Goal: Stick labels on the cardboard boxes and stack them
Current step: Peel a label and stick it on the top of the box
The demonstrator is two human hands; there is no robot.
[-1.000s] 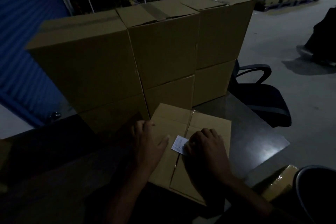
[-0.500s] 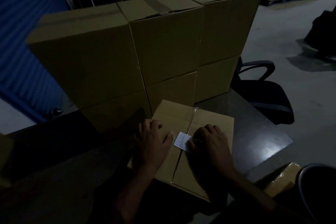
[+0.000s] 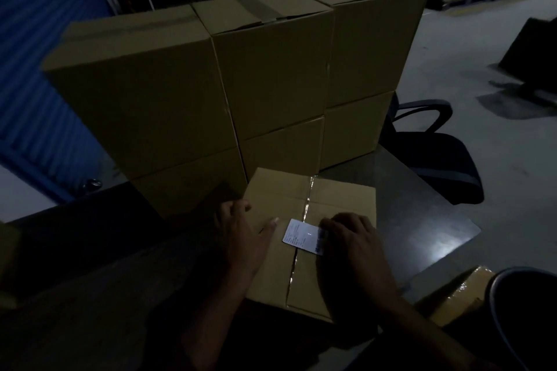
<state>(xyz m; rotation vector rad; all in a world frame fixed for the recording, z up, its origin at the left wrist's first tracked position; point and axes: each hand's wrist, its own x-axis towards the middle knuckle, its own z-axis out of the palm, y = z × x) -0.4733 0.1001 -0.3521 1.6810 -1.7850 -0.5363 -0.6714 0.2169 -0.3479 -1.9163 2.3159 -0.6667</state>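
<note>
Left hand (image 3: 244, 238) at lower centre, lying on the left part of the near cardboard box (image 3: 340, 199), fingers curled over its left edge, thumb stretched toward the label (image 3: 303, 236). Right hand (image 3: 355, 241) just right of it, knuckles bent, fingertips pressing down on the label's right edge; both forearms reaching in from the bottom of the frame.

One white label, flat across the taped centre seam of that box. One box under the hands; six stacked boxes (image 3: 271, 69) behind it in three columns of two, filling mid-frame. One office chair (image 3: 437, 153) at right.

Bare dark table (image 3: 422, 220) to the right of the near box, ending at a corner; open grey floor beyond, upper right.
</note>
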